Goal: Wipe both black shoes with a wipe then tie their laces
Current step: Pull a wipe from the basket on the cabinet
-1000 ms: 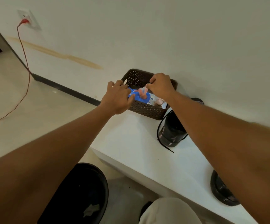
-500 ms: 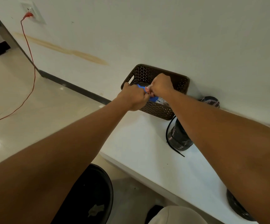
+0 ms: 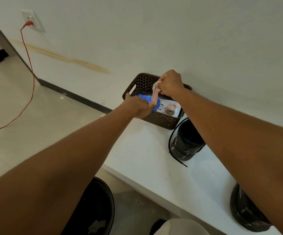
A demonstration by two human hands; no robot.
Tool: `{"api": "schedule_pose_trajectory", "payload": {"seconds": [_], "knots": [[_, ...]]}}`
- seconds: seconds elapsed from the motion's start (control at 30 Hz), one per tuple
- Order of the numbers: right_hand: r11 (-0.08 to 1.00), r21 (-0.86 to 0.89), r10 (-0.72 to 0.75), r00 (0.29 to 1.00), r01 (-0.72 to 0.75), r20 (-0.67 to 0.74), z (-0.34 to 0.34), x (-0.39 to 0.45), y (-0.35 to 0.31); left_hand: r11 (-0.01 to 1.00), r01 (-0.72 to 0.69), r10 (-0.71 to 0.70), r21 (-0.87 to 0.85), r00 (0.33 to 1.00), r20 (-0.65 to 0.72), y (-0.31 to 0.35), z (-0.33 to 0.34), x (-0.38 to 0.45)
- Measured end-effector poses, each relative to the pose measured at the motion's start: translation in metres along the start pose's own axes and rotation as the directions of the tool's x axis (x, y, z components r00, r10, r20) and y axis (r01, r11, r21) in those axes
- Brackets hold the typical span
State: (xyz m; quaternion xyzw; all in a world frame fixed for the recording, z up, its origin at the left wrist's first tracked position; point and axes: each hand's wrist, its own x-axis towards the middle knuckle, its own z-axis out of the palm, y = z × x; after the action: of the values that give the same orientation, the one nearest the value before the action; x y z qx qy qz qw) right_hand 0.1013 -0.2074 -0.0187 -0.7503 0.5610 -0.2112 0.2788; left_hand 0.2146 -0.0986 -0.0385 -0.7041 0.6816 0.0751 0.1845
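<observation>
**Wipe coming out of the pack in the basket**

I see both arms stretched toward the brown basket [image 3: 156,118] at the far end of the white bench [image 3: 145,158], against the wall. My right hand [image 3: 170,84] is above the basket with its fingers curled round a pale wipe [image 3: 154,94], which hangs as a stretched strip from that fist down to the pack [image 3: 164,106] lying inside the basket. The lower end of the wipe meets the pack just beside my left hand [image 3: 138,106]. That hand lies over the basket's near-left rim and presses down on the blue part of the pack; I cannot tell whether its fingers are flat or curled round the pack's edge, since the back of the hand hides them.

The two black shoes stand on the bench, untouched by either hand. One shoe [image 3: 185,143] sits just beside the basket's near-right corner, partly behind my right forearm, with a loose black lace [image 3: 174,150] looping off its left side onto the bench. The other shoe [image 3: 246,214] is well apart from it, at the near end of the bench under my right arm, only partly in view.

Below the bench edge stands a black bin [image 3: 93,209] on the floor. A red cable [image 3: 29,68] runs from a wall socket [image 3: 33,21] down across the tiles.
</observation>
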Motion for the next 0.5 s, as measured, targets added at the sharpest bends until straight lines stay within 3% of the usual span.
{"api": "schedule_pose_trajectory", "payload": {"seconds": [0.33,0.5], "knots": [[0.988,0.121,-0.088,0.995,0.093,-0.047,-0.044,-0.005,-0.031,1.0,-0.001,0.001,0.001,0.997,0.072,0.002,-0.002,0.007],[0.977,0.174,-0.109,0.991,0.121,-0.077,-0.069,-0.01,-0.044,0.995,0.056,-0.052,-0.087,0.998,0.045,0.004,-0.001,0.005]]}}
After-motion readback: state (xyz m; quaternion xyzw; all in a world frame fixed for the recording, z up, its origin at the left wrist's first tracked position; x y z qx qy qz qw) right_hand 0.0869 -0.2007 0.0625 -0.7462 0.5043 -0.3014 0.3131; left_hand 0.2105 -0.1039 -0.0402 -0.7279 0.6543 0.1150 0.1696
